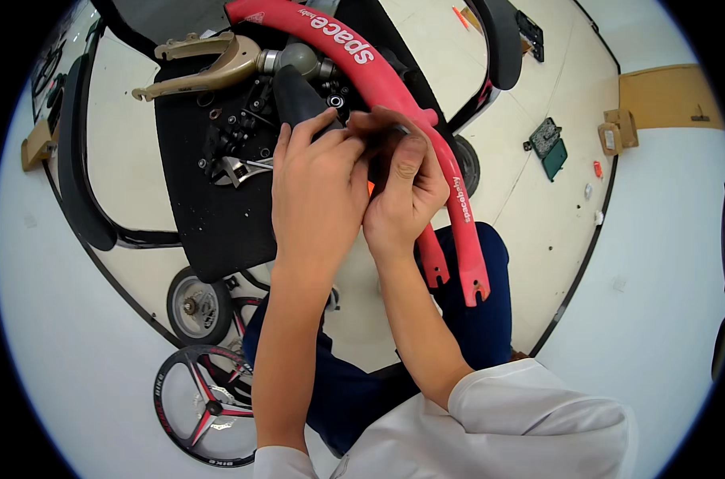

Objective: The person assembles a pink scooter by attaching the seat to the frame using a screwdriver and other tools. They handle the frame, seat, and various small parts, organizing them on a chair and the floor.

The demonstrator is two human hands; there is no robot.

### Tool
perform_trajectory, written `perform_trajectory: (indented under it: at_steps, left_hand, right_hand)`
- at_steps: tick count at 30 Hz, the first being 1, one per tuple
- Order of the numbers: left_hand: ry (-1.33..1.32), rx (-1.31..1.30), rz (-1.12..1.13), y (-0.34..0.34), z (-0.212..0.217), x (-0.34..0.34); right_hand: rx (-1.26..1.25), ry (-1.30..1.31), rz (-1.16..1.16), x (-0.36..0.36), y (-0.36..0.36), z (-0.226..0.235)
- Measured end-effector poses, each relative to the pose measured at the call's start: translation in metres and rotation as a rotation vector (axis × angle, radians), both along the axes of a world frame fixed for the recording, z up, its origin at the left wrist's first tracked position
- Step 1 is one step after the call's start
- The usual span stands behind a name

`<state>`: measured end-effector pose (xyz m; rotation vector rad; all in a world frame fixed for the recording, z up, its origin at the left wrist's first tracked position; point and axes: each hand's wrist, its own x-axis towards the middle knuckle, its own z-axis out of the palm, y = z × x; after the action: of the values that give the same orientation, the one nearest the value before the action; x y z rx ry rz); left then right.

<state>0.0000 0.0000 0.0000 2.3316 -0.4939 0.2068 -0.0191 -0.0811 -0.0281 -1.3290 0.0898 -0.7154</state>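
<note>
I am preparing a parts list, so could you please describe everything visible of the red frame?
The red frame looks like glossy painted metal: one thick curved tube with white lettering and a short side stub, leading down to two prongs with open slots at their ends. It appears to lie slantwise across the black seat, its prongs reaching past the edge over the right leg. The right hand covers part of it; whether they touch cannot be told.

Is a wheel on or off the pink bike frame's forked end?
Off. The slotted ends of the pink frame show bare, with nothing fitted in their slots.
</note>
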Motion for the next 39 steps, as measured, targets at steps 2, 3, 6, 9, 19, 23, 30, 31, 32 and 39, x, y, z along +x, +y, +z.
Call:
perform_trajectory:
  at_steps: [2,3,6,9,19,23,30,31,32,39]
  left_hand:
    - [-0.011,-0.023,-0.03,0.008,0.005,-0.005]
    - [-0.094,-0.032,-0.035,0.017,0.02,0.02]
    - [0.015,-0.213,-0.031,0.023,0.029,0.003]
    - [-0.027,-0.249,-0.088,0.018,0.048,0.012]
    - [0.053,-0.312,-0.512,0.002,0.007,0.041]
    - [0.061,-0.328,-0.509,0.0,0.003,0.042]
    - [0.061,-0.381,-0.448,-0.003,0.003,0.034]
    - [0.059,-0.363,-0.471,-0.003,0.002,0.034]
    - [0.079,-0.358,-0.429,-0.003,0.004,0.032]
    - [0.047,-0.363,-0.123,-0.012,0.008,0.015]
  right_hand:
    - [-0.02,0.004,0.047,-0.005,0.0,0.001]
    - [0.057,-0.122,0.058,0.027,0.006,0.001]
    - [0.029,-0.055,0.056,0.009,-0.011,-0.007]
    - [0.101,-0.13,0.024,0.012,-0.003,-0.013]
    - [-0.175,-0.327,-0.161,0.029,-0.001,-0.043]
    - [-0.104,-0.353,-0.111,0.034,-0.005,-0.041]
    - [-0.098,-0.434,0.092,0.039,-0.011,-0.059]
    - [-0.025,-0.44,0.118,0.043,-0.008,-0.058]
    - [0.016,-0.431,0.169,0.044,-0.01,-0.056]
    - [0.179,-0.385,0.611,0.055,-0.042,-0.028]
